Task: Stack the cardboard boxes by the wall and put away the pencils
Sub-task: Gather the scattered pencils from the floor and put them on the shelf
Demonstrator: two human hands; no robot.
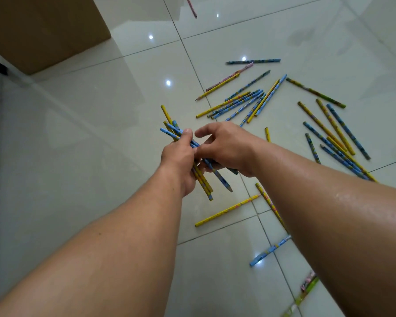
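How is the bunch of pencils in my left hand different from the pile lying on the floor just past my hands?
The held bunch is gripped together in the left hand; the floor pile lies loose on the tiled floor. The held bunch slants down to the right in view; the floor pile slants up to the right. Both mix blue and yellow patterned pencils.
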